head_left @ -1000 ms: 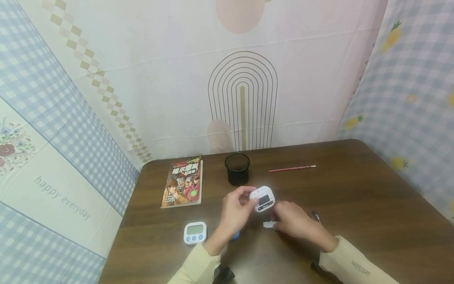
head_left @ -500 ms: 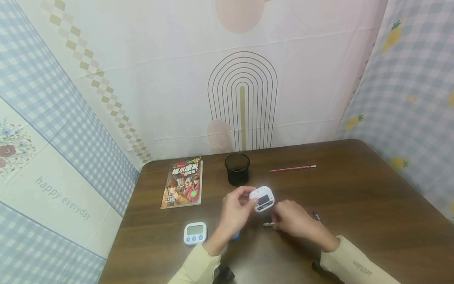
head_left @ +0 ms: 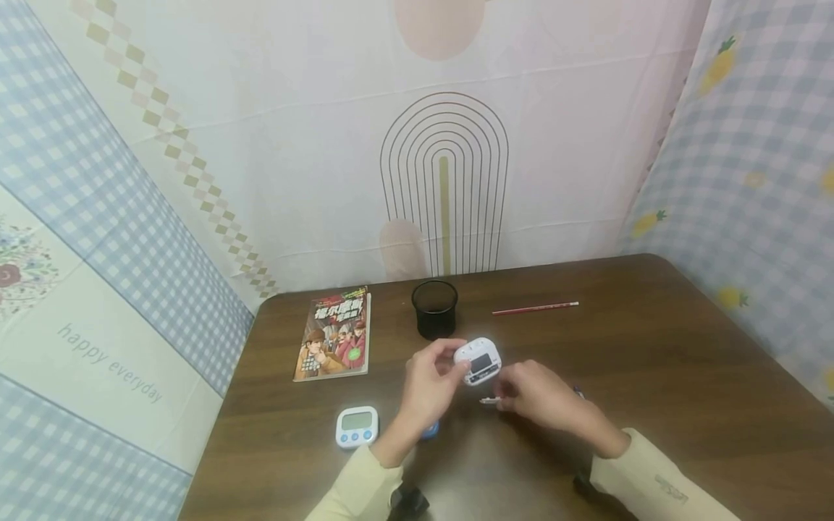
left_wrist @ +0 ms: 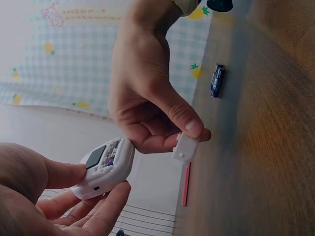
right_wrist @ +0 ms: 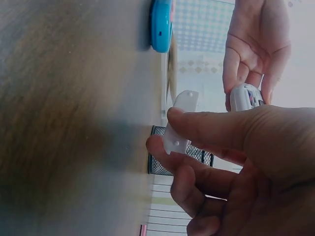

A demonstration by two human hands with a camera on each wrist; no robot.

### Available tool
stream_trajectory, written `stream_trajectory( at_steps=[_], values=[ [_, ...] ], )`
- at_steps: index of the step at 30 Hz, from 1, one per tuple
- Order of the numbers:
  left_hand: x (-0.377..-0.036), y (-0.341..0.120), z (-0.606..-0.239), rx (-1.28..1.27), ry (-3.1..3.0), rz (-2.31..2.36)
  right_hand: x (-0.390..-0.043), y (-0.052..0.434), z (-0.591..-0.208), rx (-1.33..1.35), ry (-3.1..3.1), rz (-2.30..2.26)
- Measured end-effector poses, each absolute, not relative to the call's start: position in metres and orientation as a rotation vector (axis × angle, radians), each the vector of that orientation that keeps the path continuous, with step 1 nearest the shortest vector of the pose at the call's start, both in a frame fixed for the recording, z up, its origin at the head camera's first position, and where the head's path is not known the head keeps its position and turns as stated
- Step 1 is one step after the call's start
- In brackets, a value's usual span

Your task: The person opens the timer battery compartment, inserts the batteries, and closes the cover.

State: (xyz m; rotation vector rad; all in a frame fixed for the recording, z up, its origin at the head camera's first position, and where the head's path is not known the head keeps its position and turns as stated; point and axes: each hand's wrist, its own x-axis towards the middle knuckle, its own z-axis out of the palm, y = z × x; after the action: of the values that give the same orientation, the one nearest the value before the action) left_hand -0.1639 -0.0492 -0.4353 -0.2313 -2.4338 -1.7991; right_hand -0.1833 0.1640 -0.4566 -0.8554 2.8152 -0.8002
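White plastic is filling both hands: the left hand [head_left: 430, 380] is gripping a small rounded white timer [head_left: 478, 361] with its back upward, lifted above the dark brown wooden table [head_left: 651, 362], while the right hand [head_left: 537, 394] is pinching a small white plastic battery cover [left_wrist: 186, 147] just beside it. A black mesh pen cup [head_left: 434, 308] is standing behind them.

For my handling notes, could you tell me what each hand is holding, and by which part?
The left hand holds the white timer by its edges, back side showing. The right hand pinches the small white cover at one end between thumb and forefinger.
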Motion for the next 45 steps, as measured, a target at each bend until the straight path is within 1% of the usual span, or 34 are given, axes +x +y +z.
stream_trajectory(
  at_steps=[8, 20, 31, 38, 45],
  values=[
    [-0.165, -0.050, -0.435, -0.241, -2.441, -1.784, -0.188, 0.166, -0.454, -0.760, 2.775, -0.878],
    [-0.167, -0.053, -0.434, -0.213, -2.413, -1.778, -0.196, 0.174, -0.454, -0.769, 2.583, -1.157],
    [-0.168, -0.054, -0.433, -0.220, -2.386, -1.752, -0.197, 0.179, -0.445, -0.538, 2.395, -1.411],
    [-0.168, -0.053, -0.434, -0.220, -2.403, -1.767, -0.198, 0.178, -0.447, -0.393, 2.339, -1.533],
    [-0.166, -0.051, -0.435, -0.229, -2.409, -1.807, -0.198, 0.178, -0.448, -0.320, 2.301, -1.601]
  ],
)
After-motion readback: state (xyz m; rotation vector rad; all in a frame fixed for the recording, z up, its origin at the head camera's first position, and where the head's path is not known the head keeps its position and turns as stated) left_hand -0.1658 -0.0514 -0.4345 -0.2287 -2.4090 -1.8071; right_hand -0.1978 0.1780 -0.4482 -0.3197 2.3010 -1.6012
